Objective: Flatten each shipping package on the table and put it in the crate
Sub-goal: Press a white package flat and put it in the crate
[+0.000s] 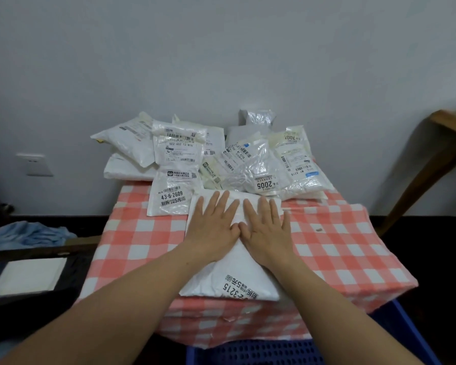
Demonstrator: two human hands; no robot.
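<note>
Grey-white wall (221, 48) fills the upper half of the view. Below it, the surface (340, 246), covered in a red-and-white checked cloth.

Far end of surface: pile of packages (248, 159), white and clear poly mailers with barcode labels, overlapping one another, several puffed and creased. One labelled package (173, 193) reading 43-6-2609 lies flat at the pile's front left.

Blue crate (261, 354): lattice plastic, low in the frame under the near edge of the surface, to the right. Mostly cut off by the frame, so whether anything lies in it cannot be told; it appears to stand on the floor.

White package (234, 275): lies on the cloth at centre, near edge reaching the surface's front edge, printed label facing up at its near right corner.

Left hand (213, 222) and right hand (267, 225): both palm-down on the far half of the white package, side by side, thumbs touching. Each grip is wide, fingers straight and spread, pressing, holding nothing.

Wall socket (34, 164), left, low on the wall.
</note>
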